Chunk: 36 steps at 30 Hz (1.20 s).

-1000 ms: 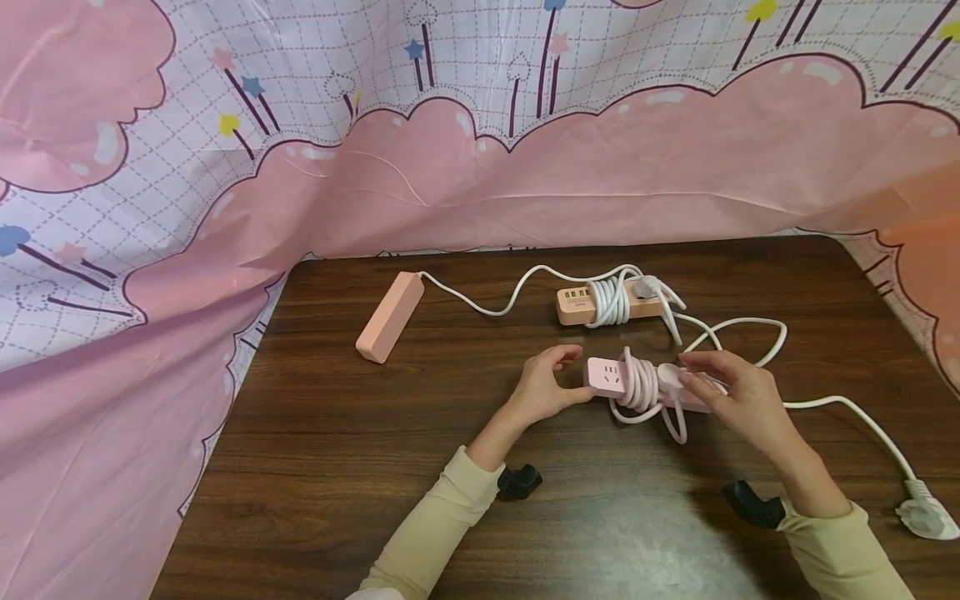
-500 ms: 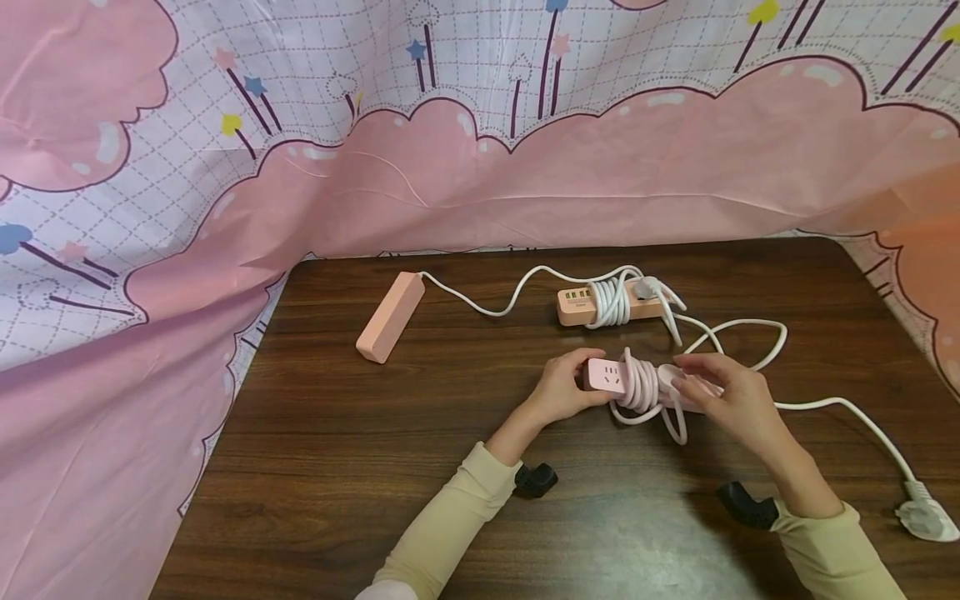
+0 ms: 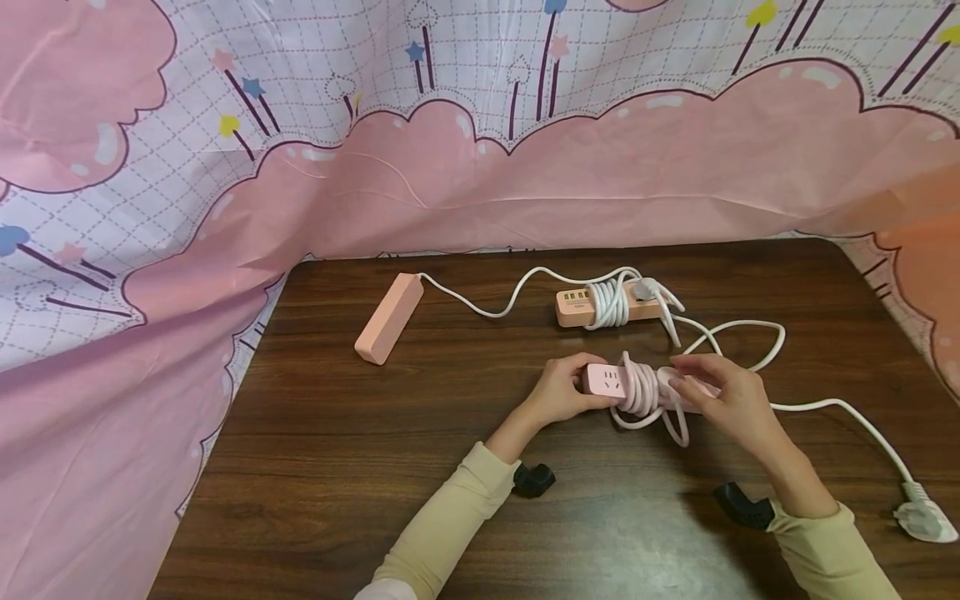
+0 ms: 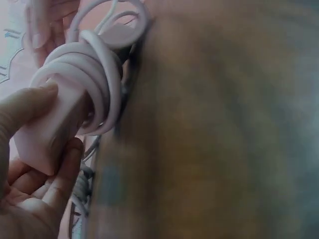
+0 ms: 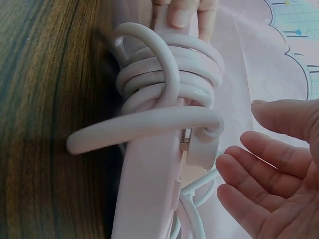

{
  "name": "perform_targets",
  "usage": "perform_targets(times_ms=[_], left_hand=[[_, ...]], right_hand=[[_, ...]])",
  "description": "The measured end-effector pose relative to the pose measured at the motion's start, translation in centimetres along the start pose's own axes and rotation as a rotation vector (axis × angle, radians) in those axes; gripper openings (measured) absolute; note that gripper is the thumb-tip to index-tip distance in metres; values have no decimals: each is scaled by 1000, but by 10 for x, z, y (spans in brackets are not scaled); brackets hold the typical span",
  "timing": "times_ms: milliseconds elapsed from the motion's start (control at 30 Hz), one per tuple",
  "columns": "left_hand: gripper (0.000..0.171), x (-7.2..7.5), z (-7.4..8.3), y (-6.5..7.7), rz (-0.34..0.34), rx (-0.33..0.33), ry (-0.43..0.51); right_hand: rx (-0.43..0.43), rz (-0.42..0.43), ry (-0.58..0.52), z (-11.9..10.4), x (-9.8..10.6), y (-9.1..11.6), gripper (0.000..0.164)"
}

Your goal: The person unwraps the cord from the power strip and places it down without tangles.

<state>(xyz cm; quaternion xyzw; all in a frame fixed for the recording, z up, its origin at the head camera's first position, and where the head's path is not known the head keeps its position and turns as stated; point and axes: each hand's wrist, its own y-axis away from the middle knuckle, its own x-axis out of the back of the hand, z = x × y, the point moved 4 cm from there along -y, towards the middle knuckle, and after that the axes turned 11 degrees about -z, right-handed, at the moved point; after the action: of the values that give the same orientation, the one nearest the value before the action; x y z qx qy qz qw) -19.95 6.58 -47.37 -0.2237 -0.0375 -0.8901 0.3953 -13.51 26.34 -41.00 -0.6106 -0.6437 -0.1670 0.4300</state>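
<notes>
A pale pink power strip (image 3: 604,381) lies on the dark table, its thick cord (image 3: 641,388) wound round the middle. The cord's round plug (image 3: 667,382) sits on the strip's top, right of the coils. My left hand (image 3: 557,390) grips the strip's left end, thumb on the near side. In the left wrist view, that thumb and the fingers (image 4: 66,169) hold the end from opposite sides. My right hand (image 3: 735,403) hovers over the strip's right part beside the plug. In the right wrist view, its fingers (image 5: 264,169) are loosely bent and hold nothing, apart from the plug.
Behind lies a peach power strip (image 3: 576,307) wrapped in white cord, with a plug on it. A plain pink bar (image 3: 388,319) lies at the left, joined to a white cord (image 3: 517,296). A loose white plug (image 3: 924,517) rests near the right edge. A patterned curtain (image 3: 525,200) hangs behind.
My left hand has moved right and closed its fingers round the strip's left end. My right hand has shifted slightly left beside the plug. The strip has hardly moved.
</notes>
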Motion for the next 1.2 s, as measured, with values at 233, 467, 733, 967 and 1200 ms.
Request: perform_targets(times_ms=[233, 467, 733, 967, 1200], left_hand=[[46, -1, -2, 7, 67, -26, 179], [43, 16, 26, 22, 103, 1, 237], [43, 33, 35, 37, 83, -34, 208], [44, 53, 37, 55, 103, -73, 220], [44, 74, 33, 71, 196, -120, 229]], right_hand=[[-4, 1, -60, 0, 1, -2, 25], [25, 5, -88, -5, 6, -7, 26], [20, 23, -32, -11, 16, -11, 25], [25, -2, -103, -19, 15, -16, 22], [73, -6, -124, -38, 9, -25, 23]])
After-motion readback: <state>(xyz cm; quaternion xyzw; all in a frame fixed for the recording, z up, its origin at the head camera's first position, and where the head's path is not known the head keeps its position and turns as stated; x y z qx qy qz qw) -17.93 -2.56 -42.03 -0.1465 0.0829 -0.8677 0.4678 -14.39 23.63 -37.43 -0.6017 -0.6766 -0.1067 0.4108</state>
